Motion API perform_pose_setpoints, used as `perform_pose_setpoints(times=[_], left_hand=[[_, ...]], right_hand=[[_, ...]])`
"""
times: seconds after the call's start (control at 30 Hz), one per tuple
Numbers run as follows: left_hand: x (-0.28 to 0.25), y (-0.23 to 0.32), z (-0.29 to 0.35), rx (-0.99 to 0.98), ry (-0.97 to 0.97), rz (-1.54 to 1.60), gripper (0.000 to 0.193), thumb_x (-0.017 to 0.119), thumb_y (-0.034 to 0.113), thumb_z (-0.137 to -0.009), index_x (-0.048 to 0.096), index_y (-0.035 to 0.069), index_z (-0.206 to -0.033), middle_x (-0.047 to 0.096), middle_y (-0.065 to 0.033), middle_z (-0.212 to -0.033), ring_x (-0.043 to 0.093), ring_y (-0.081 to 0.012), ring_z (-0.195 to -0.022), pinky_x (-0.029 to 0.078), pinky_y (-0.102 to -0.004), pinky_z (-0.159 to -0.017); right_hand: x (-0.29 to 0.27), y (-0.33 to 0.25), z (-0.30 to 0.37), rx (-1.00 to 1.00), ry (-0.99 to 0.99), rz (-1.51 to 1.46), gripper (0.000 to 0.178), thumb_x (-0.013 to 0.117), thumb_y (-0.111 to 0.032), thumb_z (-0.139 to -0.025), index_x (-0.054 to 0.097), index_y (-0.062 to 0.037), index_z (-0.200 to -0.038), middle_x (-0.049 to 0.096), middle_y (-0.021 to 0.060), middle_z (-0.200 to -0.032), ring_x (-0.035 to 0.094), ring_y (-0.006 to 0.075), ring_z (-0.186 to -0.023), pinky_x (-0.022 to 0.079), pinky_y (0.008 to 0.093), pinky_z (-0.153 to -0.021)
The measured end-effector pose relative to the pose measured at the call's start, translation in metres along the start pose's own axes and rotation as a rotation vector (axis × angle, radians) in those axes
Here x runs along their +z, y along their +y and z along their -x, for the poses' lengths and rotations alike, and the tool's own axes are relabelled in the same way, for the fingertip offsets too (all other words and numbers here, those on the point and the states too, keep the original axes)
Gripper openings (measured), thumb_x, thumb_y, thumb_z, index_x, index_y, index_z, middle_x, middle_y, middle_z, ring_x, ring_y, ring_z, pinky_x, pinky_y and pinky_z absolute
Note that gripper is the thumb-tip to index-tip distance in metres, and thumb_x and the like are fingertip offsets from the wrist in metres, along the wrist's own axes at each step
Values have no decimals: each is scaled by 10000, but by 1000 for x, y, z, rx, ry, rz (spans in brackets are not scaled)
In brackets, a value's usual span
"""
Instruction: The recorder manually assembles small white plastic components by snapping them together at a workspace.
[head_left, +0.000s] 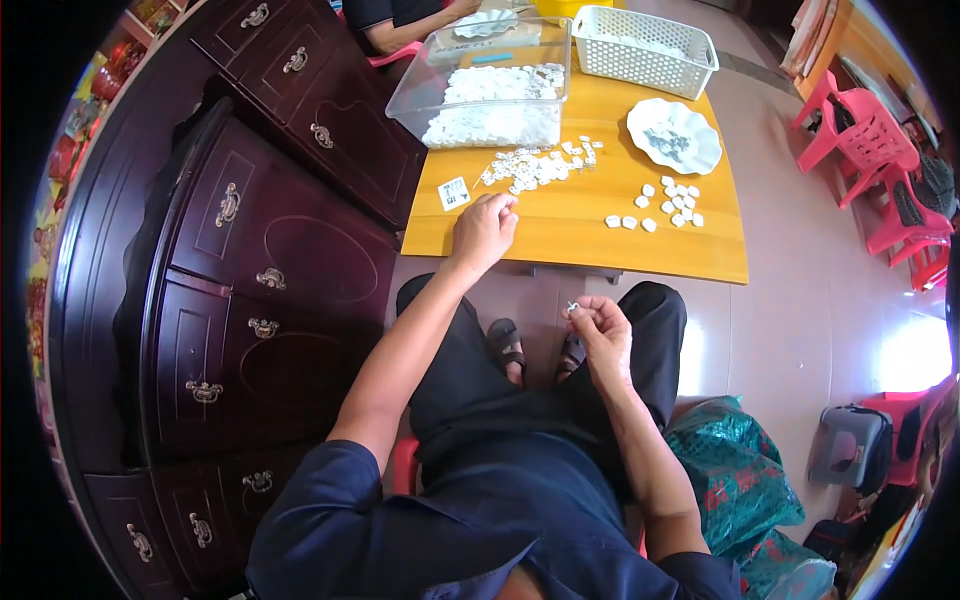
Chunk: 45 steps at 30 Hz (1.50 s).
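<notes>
My left hand (pixel 484 232) rests at the near edge of the yellow wooden table (pixel 600 245), its fingers curled together. What those fingers hold, if anything, is hidden. Just beyond it lies a loose heap of small white plastic pieces (pixel 535 168), and a square white printed card (pixel 453 194) is beside it. Over my lap, apart from the table, my right hand (pixel 604 333) pinches a small white piece (pixel 572 308) between thumb and fingers. Farther right on the table, several flat white pieces (pixel 678 203) are spread out. A scalloped white plate (pixel 708 153) there holds small greyish bits.
A clear plastic bin (pixel 408 104) full of white pieces and a white perforated basket (pixel 640 70) stand at the back. Another person's arm (pixel 405 32) shows beyond. Dark drawers (pixel 320 200) line the left; a green bag (pixel 735 470) and pink chairs (pixel 865 125) are right.
</notes>
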<state>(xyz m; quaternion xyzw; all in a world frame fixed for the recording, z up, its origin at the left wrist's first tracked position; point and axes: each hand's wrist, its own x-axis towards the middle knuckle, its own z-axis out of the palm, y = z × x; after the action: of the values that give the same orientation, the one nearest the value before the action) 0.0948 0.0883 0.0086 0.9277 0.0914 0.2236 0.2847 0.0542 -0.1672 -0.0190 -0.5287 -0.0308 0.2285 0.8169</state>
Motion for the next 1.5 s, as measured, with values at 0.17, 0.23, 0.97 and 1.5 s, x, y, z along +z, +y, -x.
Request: perform_pose_setpoints(times=[0.17, 0.23, 0.97, 1.5], left_hand=[[4, 1, -27, -8, -70, -135, 241, 664, 117, -869, 676, 72, -1105, 674, -137, -960, 673, -327, -903, 541, -443, -764], [7, 0, -31, 25, -62, -184, 257, 670, 118, -870, 673, 74, -1123, 666, -136, -967, 670, -328, -912, 541, -436, -778], [30, 41, -28, 315, -129, -336, 269, 656, 194, -896, 672, 107, -1150, 603, -128, -1001, 605, -323, -967, 516, -445, -832], [39, 43, -23, 116, -82, -163, 120, 668, 197, -868, 650, 79, -858, 647, -128, -879, 651, -358, -824, 522, -485, -720]], right_hand=[[-6, 5, -1, -17, -54, 15, 124, 655, -72, -961, 626, -16, -1067, 726, 54, -916, 654, 82, -805, 517, 217, -762], [-6, 7, -2, -17, -59, 1, 124, 656, -72, -960, 628, -15, -1066, 725, 50, -914, 648, 79, -798, 513, 214, -762], [-3, 6, -2, 46, -25, 15, 95, 638, -32, -952, 641, 0, -1041, 712, 31, -864, 622, 69, -755, 506, 202, -730], [-2, 5, -1, 42, -45, 7, 94, 636, -22, -950, 639, 7, -1039, 709, 35, -865, 609, 69, -757, 495, 200, -729]])
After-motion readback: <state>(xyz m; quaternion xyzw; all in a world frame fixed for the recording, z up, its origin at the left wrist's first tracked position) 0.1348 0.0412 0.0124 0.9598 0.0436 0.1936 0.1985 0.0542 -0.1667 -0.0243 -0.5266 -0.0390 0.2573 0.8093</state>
